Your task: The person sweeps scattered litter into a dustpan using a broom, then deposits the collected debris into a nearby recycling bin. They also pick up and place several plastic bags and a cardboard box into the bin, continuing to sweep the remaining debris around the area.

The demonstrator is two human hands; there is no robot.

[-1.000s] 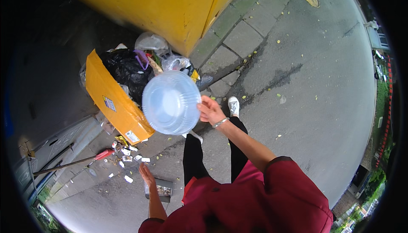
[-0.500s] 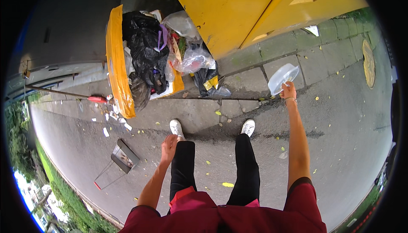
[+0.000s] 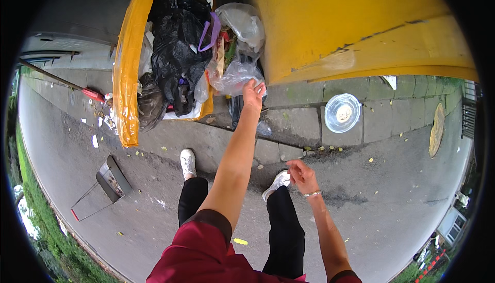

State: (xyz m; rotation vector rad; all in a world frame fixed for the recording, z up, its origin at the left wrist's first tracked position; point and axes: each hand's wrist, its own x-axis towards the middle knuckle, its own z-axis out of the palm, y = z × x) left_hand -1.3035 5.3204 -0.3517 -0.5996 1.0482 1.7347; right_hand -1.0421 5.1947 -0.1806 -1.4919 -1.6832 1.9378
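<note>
Right hand [image 3: 304, 178]: near, just beyond the white right shoe [image 3: 276, 184] as seen from above; fingers loosely curled, partly spread, holding nothing.
Dustpan [image 3: 114, 177]: near left, on the asphalt, long wire handle toward the person; bits of debris inside.
Clear bowl [image 3: 342, 113]: farther right, on the paving slabs [image 3: 382, 115], well apart from both hands.
Change at the bowl: half a second ago the right hand gripped it; it is now out of that hand, which appears free for other handling.
Left hand [image 3: 252, 96]: far centre, at the near edge of the clear plastic bag [image 3: 238, 75]; fingers close together, but whether they pinch the film cannot be told.
Change at the bag: the left hand, earlier beside the left leg, has come forward; work seems to have passed from the bowl to the refuse.
Taped carton [image 3: 135, 63]: far left, yellow tape on its side, a black bag [image 3: 180, 51] and a purple strap [image 3: 210, 31] within.
Yellow container [image 3: 356, 25]: farthest, right of the refuse.
</note>
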